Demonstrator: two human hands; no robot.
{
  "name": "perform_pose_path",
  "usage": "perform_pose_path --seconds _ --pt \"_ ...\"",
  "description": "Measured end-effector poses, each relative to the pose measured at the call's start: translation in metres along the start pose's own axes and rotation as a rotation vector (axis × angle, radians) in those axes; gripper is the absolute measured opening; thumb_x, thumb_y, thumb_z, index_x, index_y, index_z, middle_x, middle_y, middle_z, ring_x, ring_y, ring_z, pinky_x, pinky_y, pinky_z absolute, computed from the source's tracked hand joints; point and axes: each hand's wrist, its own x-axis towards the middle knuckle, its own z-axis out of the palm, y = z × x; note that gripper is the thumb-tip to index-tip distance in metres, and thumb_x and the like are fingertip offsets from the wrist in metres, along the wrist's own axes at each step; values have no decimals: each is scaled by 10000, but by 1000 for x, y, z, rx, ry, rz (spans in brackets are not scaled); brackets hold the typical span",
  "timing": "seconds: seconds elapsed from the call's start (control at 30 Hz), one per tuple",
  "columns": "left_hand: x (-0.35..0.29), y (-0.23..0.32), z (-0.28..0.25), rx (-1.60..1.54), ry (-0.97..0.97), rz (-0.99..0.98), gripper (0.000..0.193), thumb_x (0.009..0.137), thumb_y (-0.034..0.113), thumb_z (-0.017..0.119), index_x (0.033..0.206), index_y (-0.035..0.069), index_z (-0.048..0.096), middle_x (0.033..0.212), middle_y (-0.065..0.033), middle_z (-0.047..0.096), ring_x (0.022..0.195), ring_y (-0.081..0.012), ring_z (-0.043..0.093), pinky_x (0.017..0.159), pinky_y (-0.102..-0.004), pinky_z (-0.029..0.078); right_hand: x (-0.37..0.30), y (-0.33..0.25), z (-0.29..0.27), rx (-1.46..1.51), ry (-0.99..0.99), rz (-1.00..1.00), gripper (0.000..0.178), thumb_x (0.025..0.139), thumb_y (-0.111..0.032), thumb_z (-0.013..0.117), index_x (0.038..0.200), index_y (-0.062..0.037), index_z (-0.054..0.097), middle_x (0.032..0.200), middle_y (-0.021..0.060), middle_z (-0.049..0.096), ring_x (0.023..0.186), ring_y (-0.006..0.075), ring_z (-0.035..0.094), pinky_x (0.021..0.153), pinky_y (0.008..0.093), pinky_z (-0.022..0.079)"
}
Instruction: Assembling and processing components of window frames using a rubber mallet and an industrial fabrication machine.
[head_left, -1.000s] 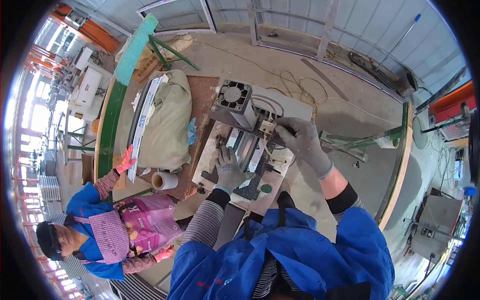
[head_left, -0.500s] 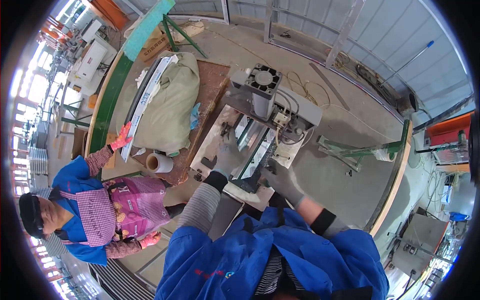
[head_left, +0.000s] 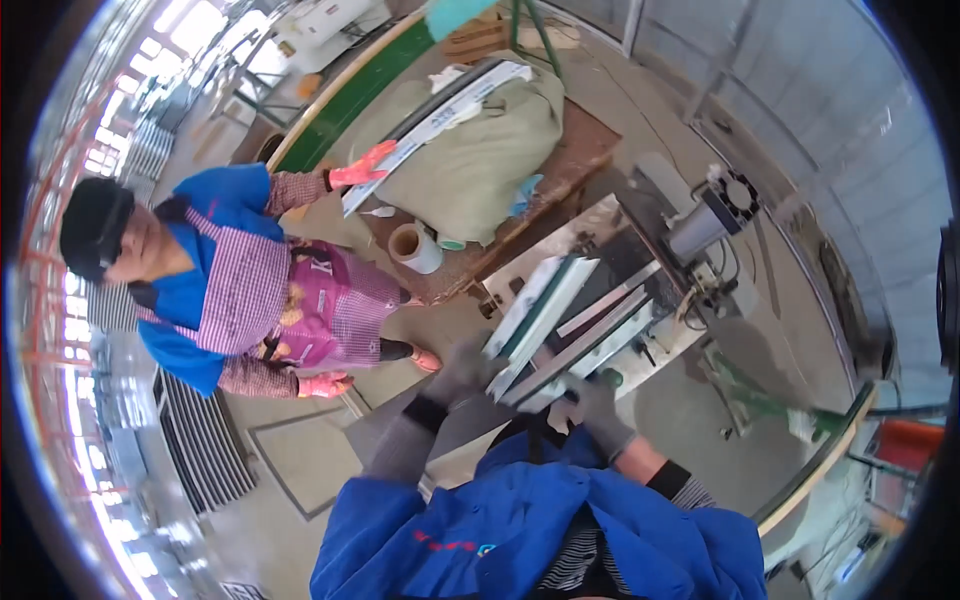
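Observation:
My left hand, in a grey glove, is closed around the near end of a white-and-dark-green profile strip. My right hand, also gloved, grips the near end of a second long profile strip beside it. Motion blurs the fingers of both hands. The two strips angle apart from each other, tilted over the bench machine. Its work plate shows behind them. A cylinder with a black fan stands on the machine's far right.
At left a person in a checked apron rests one red-gloved hand on a long strip. That strip lies over a green cloth bundle on a brown table. A roll stands there too. A green frame is at right.
My view has turned left. Both hands have drawn back from the machine, and the strips have come off its plate, spread apart. The other person stays with the hand on the long strip.

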Motion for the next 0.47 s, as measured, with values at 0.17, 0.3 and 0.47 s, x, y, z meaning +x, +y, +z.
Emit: perform_pose_path --seconds 0.17,0.3,0.47 --pt "-159 -87 19 -262 505 55 546 915 161 856 1354 6 571 1076 -135 721 915 -213 710 848 -404 589 -37 -15 46 -97 -495 98 375 969 -176 825 1271 21 718 1196 114 778 1098 216 724 957 389 583" --pt "-232 -83 43 -480 762 -123 475 917 113 858 1278 -8 574 1015 -86 694 886 -153 684 798 -363 581 -37 -34 83 -279 -753 -117 394 978 -200 831 1292 9 720 1162 105 790 1071 196 737 961 366 583" --pt "-301 -96 95 -461 1073 -360 496 893 143 891 1267 29 586 987 -89 690 907 -171 678 828 -354 564 -42 -49 127 -496 -1141 3 536 965 -265 857 1432 -59 693 1300 153 782 1141 232 749 991 390 585"
